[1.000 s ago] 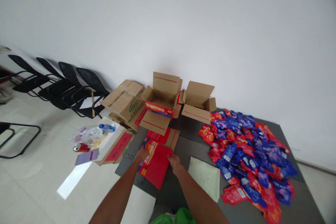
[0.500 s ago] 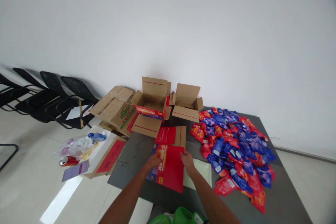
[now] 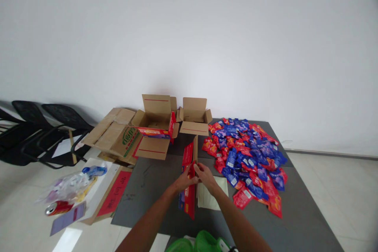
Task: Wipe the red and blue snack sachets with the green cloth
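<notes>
A red and purple printed carton (image 3: 189, 193), folded nearly flat, stands on edge on the dark table in front of me. My left hand (image 3: 185, 180) grips it near its upper middle. Close beside, my right hand (image 3: 204, 177) has its fingers closed at the carton's brown right side. A pale cloth or sheet (image 3: 213, 195) lies under and right of the right hand. To the right spreads a heap of red and blue pouches (image 3: 251, 157). Behind the carton stand an open red box (image 3: 155, 126) and an open brown box (image 3: 195, 118).
Left of the dark table (image 3: 147, 189) are a large brown carton (image 3: 115, 132), a white box top with a plastic bag (image 3: 67, 187), a red can (image 3: 59, 207) and a blue-capped bottle (image 3: 94, 170). Black chairs (image 3: 62, 114) stand farther left. Something green (image 3: 196, 242) is at the bottom edge.
The carton has turned from lying broad side up to standing narrow on edge. My hands have come closer together at its upper part. The whole view has shifted.
</notes>
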A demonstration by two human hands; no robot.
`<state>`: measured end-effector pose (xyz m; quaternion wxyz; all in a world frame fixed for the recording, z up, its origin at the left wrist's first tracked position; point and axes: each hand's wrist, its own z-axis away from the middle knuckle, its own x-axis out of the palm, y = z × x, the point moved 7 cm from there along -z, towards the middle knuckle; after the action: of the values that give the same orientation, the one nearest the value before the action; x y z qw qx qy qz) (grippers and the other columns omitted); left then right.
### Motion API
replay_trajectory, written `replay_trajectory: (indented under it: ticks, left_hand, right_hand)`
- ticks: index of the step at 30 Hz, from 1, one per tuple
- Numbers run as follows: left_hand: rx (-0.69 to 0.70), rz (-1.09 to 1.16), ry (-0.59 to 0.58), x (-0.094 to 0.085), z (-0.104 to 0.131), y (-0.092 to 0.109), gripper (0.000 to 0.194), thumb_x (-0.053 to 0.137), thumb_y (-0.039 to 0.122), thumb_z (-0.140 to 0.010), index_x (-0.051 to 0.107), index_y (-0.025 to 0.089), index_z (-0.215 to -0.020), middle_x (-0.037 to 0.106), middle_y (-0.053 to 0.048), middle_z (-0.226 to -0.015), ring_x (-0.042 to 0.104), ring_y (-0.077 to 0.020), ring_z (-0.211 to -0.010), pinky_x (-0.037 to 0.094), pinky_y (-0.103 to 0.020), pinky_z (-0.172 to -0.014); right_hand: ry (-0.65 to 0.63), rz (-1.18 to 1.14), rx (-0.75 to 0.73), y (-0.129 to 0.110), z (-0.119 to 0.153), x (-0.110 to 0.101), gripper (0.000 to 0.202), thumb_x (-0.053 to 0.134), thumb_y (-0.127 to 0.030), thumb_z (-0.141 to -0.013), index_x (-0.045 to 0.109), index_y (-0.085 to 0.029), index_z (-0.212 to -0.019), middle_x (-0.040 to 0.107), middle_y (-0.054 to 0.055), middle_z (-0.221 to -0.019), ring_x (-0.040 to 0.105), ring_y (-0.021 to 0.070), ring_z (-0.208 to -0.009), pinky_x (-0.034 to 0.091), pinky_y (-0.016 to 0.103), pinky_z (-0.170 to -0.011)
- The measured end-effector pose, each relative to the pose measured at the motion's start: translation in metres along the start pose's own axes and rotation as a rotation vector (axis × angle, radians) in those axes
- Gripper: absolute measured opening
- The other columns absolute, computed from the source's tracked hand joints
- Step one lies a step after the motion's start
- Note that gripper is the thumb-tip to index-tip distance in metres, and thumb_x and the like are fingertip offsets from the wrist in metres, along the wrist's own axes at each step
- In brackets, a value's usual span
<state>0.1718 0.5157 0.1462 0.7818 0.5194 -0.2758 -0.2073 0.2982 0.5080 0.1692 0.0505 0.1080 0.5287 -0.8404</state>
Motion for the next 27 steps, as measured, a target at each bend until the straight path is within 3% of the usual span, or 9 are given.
replay_trajectory:
  ticks: [4, 8, 12, 15, 21, 27]
  left_hand:
    - [0.03, -0.004, 0.004, 0.008, -0.002, 0.014, 0.101, 0.085, 0.039, -0.067, 0.033, 0.024, -0.152, 0.06, -0.013, -0.134, 0.06, -0.027, -0.12, 0.046, -0.044, -0.104]
    - [-0.054, -0.048, 0.044, 0.002, 0.005, 0.015, 0.081, 0.074, 0.022, -0.073, 0.041, 0.021, -0.147, 0.066, -0.01, -0.125, 0.064, -0.0251, -0.11, 0.051, -0.038, -0.097]
    - [-0.139, -0.284, 0.163, -0.02, 0.017, 0.015, 0.058, 0.054, 0.006, -0.071, 0.057, 0.012, -0.129, 0.073, -0.008, -0.106, 0.067, -0.0257, -0.099, 0.055, -0.033, -0.084]
    - [-0.122, -0.405, 0.255, -0.041, 0.027, 0.024, 0.052, 0.049, 0.003, -0.069, 0.063, 0.011, -0.118, 0.072, -0.008, -0.109, 0.066, -0.0252, -0.103, 0.053, -0.03, -0.087]
    - [-0.114, -0.613, 0.472, -0.082, 0.045, 0.049, 0.054, 0.044, 0.0, -0.072, 0.058, 0.016, -0.121, 0.067, -0.008, -0.123, 0.06, -0.0196, -0.116, 0.044, -0.029, -0.103]
    - [-0.18, -0.715, 0.615, -0.099, 0.048, 0.061, 0.052, 0.045, 0.002, -0.076, 0.054, 0.013, -0.126, 0.069, -0.013, -0.119, 0.063, -0.0225, -0.113, 0.045, -0.03, -0.099]
  right_hand:
    - [0.038, 0.112, -0.049, -0.011, -0.002, -0.005, 0.047, 0.045, -0.057, -0.09, 0.069, -0.018, -0.1, 0.072, 0.007, -0.092, 0.066, 0.021, -0.084, 0.049, 0.03, -0.077]
    - [0.103, 0.273, -0.03, -0.008, -0.007, -0.013, 0.028, 0.048, -0.034, -0.09, 0.066, -0.016, -0.103, 0.072, 0.01, -0.093, 0.065, 0.0207, -0.085, 0.046, 0.029, -0.079]
    - [0.174, 0.42, 0.01, -0.003, -0.019, -0.029, 0.029, 0.054, -0.029, -0.086, 0.065, -0.013, -0.108, 0.072, 0.015, -0.098, 0.067, 0.0259, -0.092, 0.045, 0.032, -0.082]
    - [0.198, 0.481, 0.002, -0.006, -0.03, -0.041, 0.035, 0.052, -0.034, -0.091, 0.065, -0.012, -0.115, 0.072, 0.017, -0.106, 0.067, 0.028, -0.101, 0.046, 0.031, -0.085]
    - [0.176, 0.551, -0.056, -0.017, -0.037, -0.054, 0.039, 0.054, -0.023, -0.087, 0.063, -0.013, -0.124, 0.072, 0.017, -0.112, 0.067, 0.026, -0.104, 0.046, 0.029, -0.088]
    - [0.065, 0.563, -0.153, -0.025, -0.027, -0.061, 0.048, 0.059, -0.015, -0.079, 0.064, -0.017, -0.126, 0.072, 0.012, -0.114, 0.066, 0.0242, -0.106, 0.046, 0.027, -0.092]
